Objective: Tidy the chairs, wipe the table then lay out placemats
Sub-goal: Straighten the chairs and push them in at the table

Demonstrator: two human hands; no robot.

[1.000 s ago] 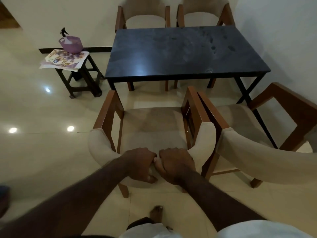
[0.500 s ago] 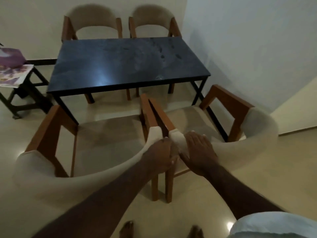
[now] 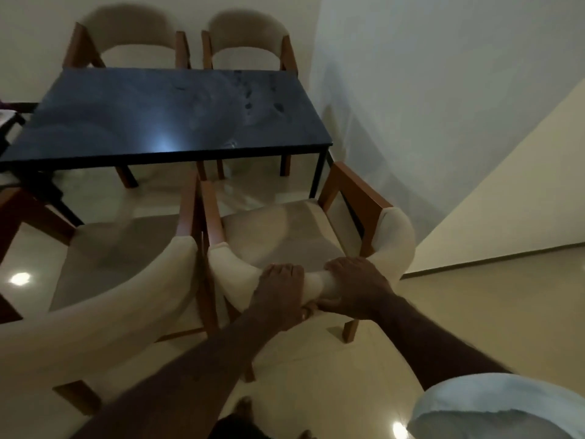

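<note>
Both hands grip the padded backrest of the right chair (image 3: 285,236) at the middle of its curve. The left hand (image 3: 278,293) has its fingers (image 3: 281,269) curled over the top of the padding. The right hand (image 3: 357,288) sits just beside it, fingers wrapped over the top and thumb tucked beneath, so both are clamped on the backrest. A strip of padding shows between the two hands. This chair stands on the floor (image 3: 474,312) off the near right corner of the worktop (image 3: 158,115), its seat outside the near edge and its right arm close to the corner leg. The left chair (image 3: 110,315) stands just beside it off the near edge, also not tucked under, their wooden arms almost touching. Two far chairs (image 3: 133,30) are pushed in along the far edge, their legs visible beneath the dark top. The worktop shows dull smears and dark spots towards its far right corner and a patch of glare near the near edge. A pale sleeve (image 3: 506,403) fills the lower right of the view.
</note>
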